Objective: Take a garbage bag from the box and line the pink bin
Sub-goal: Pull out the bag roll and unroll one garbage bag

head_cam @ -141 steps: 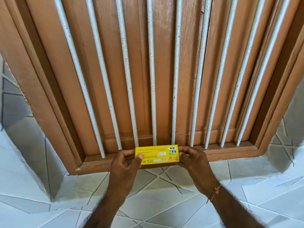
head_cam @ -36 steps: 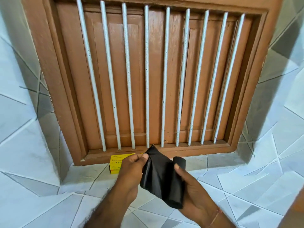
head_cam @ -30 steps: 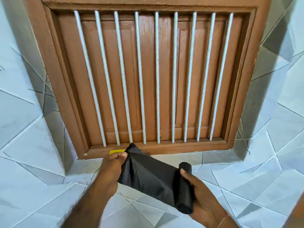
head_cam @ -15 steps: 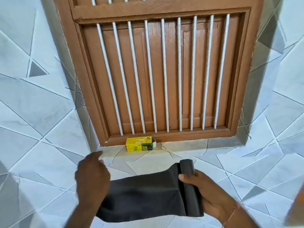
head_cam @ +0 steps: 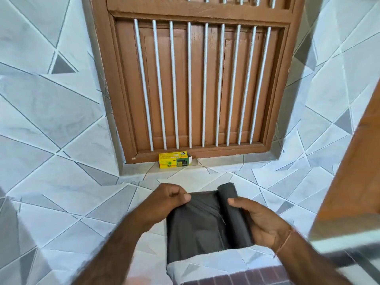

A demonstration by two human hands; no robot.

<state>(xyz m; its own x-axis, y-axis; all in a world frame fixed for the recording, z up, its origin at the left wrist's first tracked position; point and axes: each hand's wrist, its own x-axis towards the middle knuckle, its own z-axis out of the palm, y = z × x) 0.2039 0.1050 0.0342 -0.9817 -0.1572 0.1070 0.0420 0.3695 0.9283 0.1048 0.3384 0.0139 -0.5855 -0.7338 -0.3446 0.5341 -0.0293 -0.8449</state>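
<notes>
A roll of black garbage bags [head_cam: 233,214] lies in my right hand [head_cam: 261,221], whose thumb presses on its top. One black bag [head_cam: 193,227] is unrolled leftward from it, and my left hand [head_cam: 168,199] pinches the bag's upper left part near the roll. The bag hangs down below my hands. The yellow bag box [head_cam: 174,160] stands on the tiled ledge at the foot of the barred wooden window, its right end flap open. No pink bin is in view.
A brown wooden window [head_cam: 197,79] with white bars fills the wall ahead. White and grey tiles [head_cam: 61,182] cover the wall and ledge. A brown door edge [head_cam: 357,161] stands at the right. Dark red floor tiles [head_cam: 236,278] show at the bottom.
I have stepped back from the window, leaving the box on the ledge. My left hand moved right along the unrolled bag, closer to the roll, and the bag now hangs downward.
</notes>
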